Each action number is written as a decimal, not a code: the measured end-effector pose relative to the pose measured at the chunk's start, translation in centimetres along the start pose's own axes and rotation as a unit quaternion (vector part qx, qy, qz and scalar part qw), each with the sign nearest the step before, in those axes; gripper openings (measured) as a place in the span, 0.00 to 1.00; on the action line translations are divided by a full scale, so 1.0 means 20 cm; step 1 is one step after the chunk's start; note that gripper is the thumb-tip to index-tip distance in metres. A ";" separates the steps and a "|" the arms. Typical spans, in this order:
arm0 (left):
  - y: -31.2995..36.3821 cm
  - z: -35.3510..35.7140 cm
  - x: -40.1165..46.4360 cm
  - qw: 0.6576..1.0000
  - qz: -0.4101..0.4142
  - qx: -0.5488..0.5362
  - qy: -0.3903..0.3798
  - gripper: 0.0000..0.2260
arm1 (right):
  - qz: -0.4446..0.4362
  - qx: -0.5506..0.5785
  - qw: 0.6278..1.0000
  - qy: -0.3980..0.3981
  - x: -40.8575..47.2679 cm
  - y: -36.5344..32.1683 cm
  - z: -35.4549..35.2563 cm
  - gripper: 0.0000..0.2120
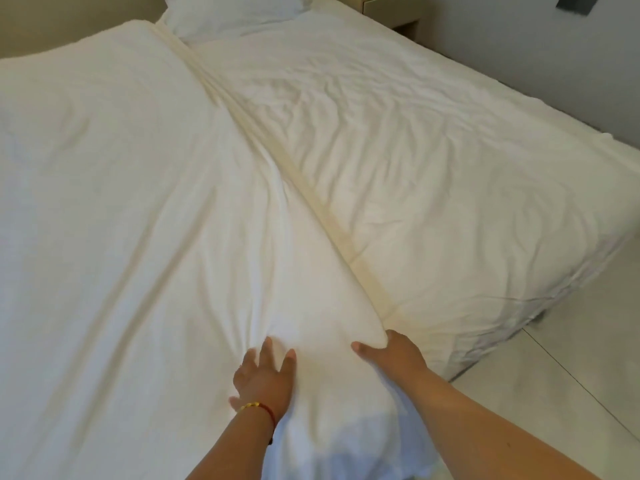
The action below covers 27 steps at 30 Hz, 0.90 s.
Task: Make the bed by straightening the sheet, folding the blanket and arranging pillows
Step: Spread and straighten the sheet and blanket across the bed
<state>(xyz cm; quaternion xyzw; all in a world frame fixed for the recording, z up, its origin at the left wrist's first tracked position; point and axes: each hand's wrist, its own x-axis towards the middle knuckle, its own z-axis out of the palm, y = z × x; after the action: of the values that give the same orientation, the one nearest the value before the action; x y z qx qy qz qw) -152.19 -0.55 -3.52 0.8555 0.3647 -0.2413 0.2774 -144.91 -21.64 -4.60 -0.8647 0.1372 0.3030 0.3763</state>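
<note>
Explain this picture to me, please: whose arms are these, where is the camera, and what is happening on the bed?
There is no machine here. A person wears a wide-angle camera on the head, so you look forward and down along their own two bare arms.

The bed is covered by a wrinkled white sheet. A thick white blanket lies folded over the left part. One pillow sits at the far end, and a bedside table stands beyond.

The left hand, with a gold and red bracelet on its wrist, presses flat on the blanket with spread fingers. The right hand grips the blanket's folded edge, thumb on top and fingers tucked beneath.
</note>
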 end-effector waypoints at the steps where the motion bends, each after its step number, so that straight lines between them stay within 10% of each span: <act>1: 0.02 -0.01 -0.01 1.000 -0.004 0.012 0.017 0.28 | -0.013 0.008 1.000 0.001 0.01 0.01 -0.01 0.28; 10: 0.20 -0.05 0.02 0.984 0.103 0.110 0.092 0.27 | -0.122 0.008 0.992 -0.015 -0.06 -0.03 -0.25 0.18; 19: 0.18 -0.03 0.08 0.986 0.090 0.139 -0.011 0.27 | -0.018 -0.139 0.990 -0.010 0.11 0.11 -0.28 0.24; 23: 0.25 -0.16 0.17 0.984 0.111 0.139 0.034 0.28 | -0.144 -0.186 0.964 0.125 0.13 -0.13 -0.24 0.35; 27: 0.33 -0.25 0.28 0.979 0.129 0.140 0.078 0.29 | -0.278 -0.285 0.913 0.086 0.18 -0.42 -0.07 0.43</act>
<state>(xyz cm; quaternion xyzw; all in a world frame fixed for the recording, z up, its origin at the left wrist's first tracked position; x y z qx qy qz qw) -142.64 1.60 -1.28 0.9419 0.2344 -0.1848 0.1543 -137.55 -17.02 -1.30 -0.9614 -0.1687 0.1366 0.1692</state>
